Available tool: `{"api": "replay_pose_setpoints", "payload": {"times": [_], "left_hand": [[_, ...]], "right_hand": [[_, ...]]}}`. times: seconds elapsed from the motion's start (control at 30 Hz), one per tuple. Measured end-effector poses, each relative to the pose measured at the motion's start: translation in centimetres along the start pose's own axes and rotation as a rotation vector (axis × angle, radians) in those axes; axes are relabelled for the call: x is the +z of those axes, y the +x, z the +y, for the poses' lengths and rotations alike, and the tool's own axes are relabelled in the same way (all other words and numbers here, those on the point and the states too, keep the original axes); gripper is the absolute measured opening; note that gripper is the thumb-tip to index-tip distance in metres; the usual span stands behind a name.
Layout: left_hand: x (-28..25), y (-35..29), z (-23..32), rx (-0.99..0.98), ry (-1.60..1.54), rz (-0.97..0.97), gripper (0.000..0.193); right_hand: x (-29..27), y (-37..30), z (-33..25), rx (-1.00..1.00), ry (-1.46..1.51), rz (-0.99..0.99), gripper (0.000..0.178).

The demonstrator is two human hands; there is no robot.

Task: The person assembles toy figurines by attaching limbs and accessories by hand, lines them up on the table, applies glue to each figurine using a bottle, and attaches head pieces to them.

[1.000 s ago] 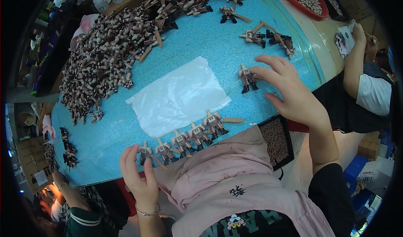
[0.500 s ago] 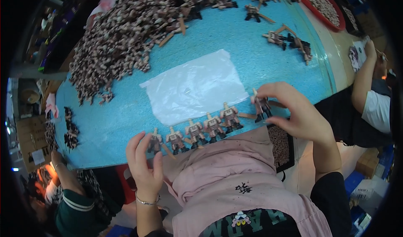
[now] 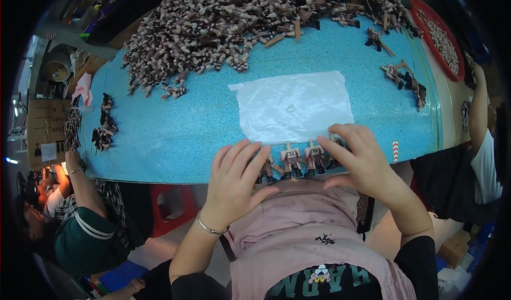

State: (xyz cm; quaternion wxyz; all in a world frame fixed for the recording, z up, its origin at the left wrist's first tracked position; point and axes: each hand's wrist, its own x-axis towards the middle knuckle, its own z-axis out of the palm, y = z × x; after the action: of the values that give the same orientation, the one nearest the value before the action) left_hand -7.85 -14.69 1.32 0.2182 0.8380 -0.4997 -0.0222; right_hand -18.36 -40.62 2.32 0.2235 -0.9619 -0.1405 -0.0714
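Note:
Several small toy robot figures, pale on top with dark legs, lie side by side along the table's near edge. My left hand reaches over the left end of this row, fingers stretched and thumb apart below the figures. At the right end my right hand spreads its fingers above the figures, its thumb lower down near their feet. The hands partly cover the end figures; whether they press on them is hidden. Just beyond the row lies a flat clear plastic bag.
A large heap of similar figures covers the far side of the blue table. Loose figures lie at right, others at left. A red basin holds small pale parts. Co-workers sit on both sides.
My right hand has let go of a figure at the row's right end. Both hands have closed in on the row from its two ends. The view has shifted left.

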Motion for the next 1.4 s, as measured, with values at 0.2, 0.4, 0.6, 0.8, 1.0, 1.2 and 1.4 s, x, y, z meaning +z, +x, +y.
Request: {"api": "replay_pose_setpoints", "payload": {"times": [0.2, 0.4, 0.6, 0.8, 1.0, 1.2, 1.4], "left_hand": [[0.4, 0.3, -0.8, 0.051, -0.008, 0.034, 0.060], [0.1, 0.1, -2.4, 0.055, -0.014, 0.108, 0.060], [-2.3, -0.6, -2.7, 0.045, -0.014, 0.131, 0.056], [-2.1, -4.4, -7.7, -0.219, 0.034, 0.462, 0.039], [-1.4, -4.2, -7.7, -0.375, 0.088, 0.605, 0.030], [-1.1, -4.3, -8.1, -0.383, 0.015, 0.598, 0.022], [-0.9, -4.6, -7.9, -0.360, 0.013, 0.662, 0.019]], "right_hand": [[1.9, 0.9, -0.2, -0.068, -0.053, -0.001, 0.067], [2.1, 1.8, -0.5, -0.090, -0.077, 0.004, 0.068], [-2.8, 4.6, 2.1, 0.051, 0.063, 0.168, 0.042], [-5.3, 21.7, 10.9, 0.223, 0.467, 0.480, 0.029], [-2.8, 35.6, 20.2, 0.358, 0.101, 0.605, 0.053], [-0.1, 38.2, 22.6, 0.428, -0.083, 0.630, 0.049], [-4.3, 29.9, 16.9, 0.259, 0.558, 0.620, 0.033]]}}
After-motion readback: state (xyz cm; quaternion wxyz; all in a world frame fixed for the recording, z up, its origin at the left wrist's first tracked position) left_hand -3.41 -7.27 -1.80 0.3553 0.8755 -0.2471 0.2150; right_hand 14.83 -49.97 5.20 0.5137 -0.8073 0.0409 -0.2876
